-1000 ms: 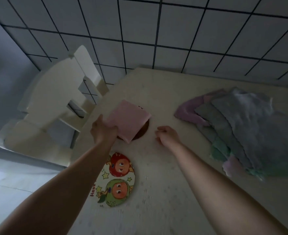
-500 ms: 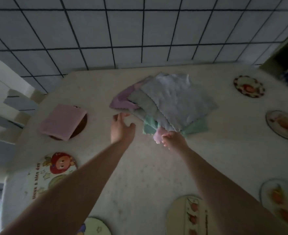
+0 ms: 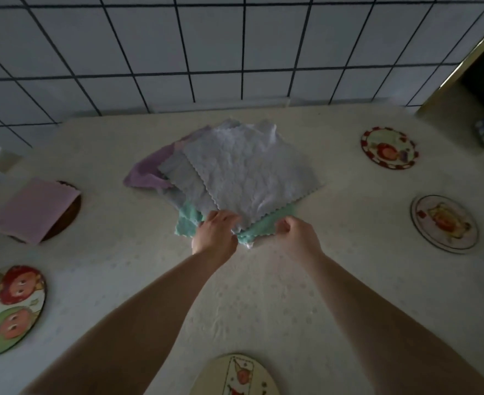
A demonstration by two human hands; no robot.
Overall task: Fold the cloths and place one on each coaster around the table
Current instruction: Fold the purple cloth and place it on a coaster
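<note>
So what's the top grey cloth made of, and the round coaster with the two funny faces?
The grey cloth looks like soft microfibre: fuzzy, crinkled, with wavy-cut edges. The coaster with faces seems stiff board, maybe wood or cork, with a printed picture and dark rim; hard to tell.

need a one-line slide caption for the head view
Both hands, left and right, grasp the cloth pile's near edge; a folded pink cloth covers one coaster.

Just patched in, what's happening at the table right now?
A person is taking the next cloth from the pile of cloths mid-table. The left hand and right hand both pinch the pile's near edge, around the grey cloth and green cloth. One folded pink cloth already covers the brown coaster; the picture coasters are bare.
</note>
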